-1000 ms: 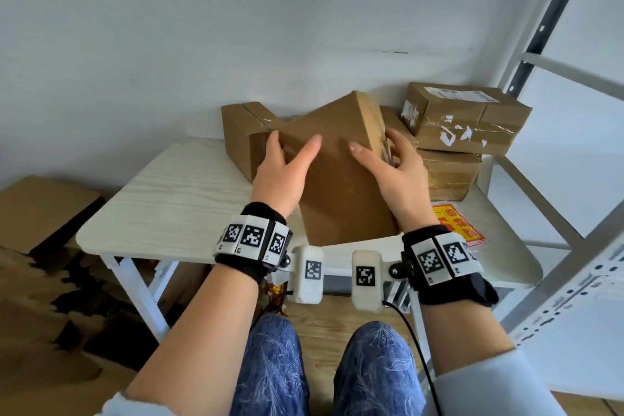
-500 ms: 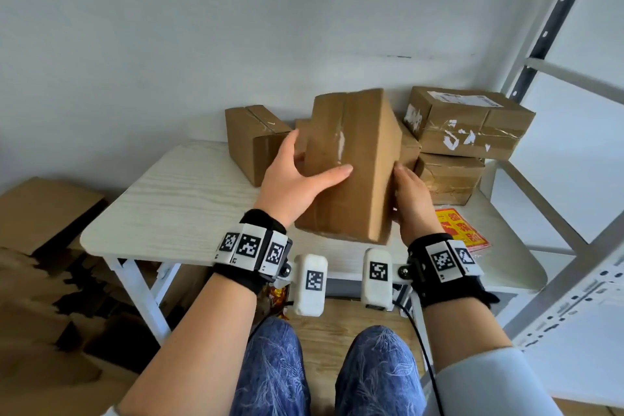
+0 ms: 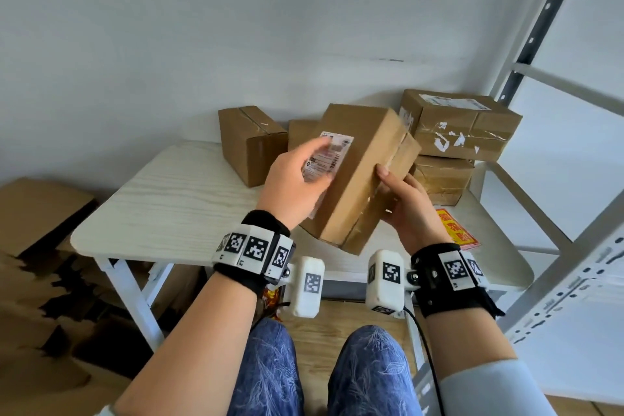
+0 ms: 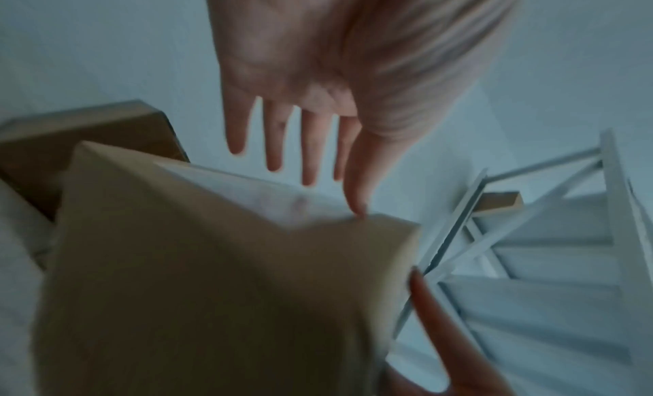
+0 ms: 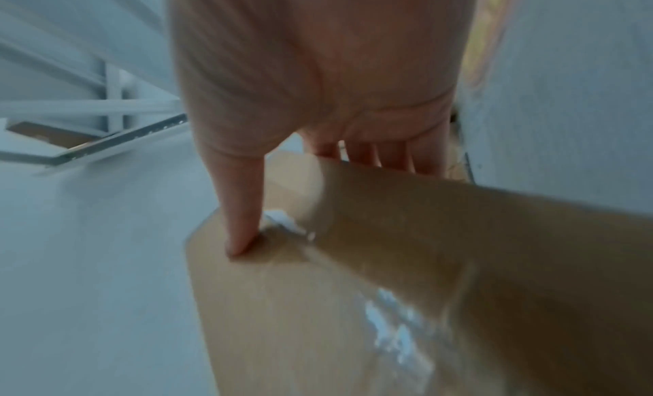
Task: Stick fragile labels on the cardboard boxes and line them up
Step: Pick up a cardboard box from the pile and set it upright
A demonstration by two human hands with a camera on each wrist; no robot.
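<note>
A brown cardboard box (image 3: 361, 179) hangs tilted above the table's front edge, a white shipping label (image 3: 336, 147) on its upper face. My right hand (image 3: 401, 203) grips its right side, thumb on the taped edge and fingers underneath. My left hand (image 3: 300, 176) lies over the label with straight, spread fingers; in the left wrist view only the thumb tip of this hand (image 4: 318, 108) touches the box (image 4: 212, 290). The right wrist view shows the right hand (image 5: 318, 80) with its thumb pressed on the box (image 5: 406, 248). A red and yellow sticker sheet (image 3: 456, 230) lies on the table at the right.
An upright box (image 3: 248, 145) stands at the back of the white table (image 3: 169, 206). Two stacked boxes (image 3: 462, 125) sit at the back right. A metal shelf frame (image 3: 557, 246) rises at the right. Flattened cardboard (image 3: 33, 246) lies on the floor at the left.
The box has been raised off the table and turned, so its labelled face is up. My left hand slid from its front onto that face. My right hand shifted under the right side.
</note>
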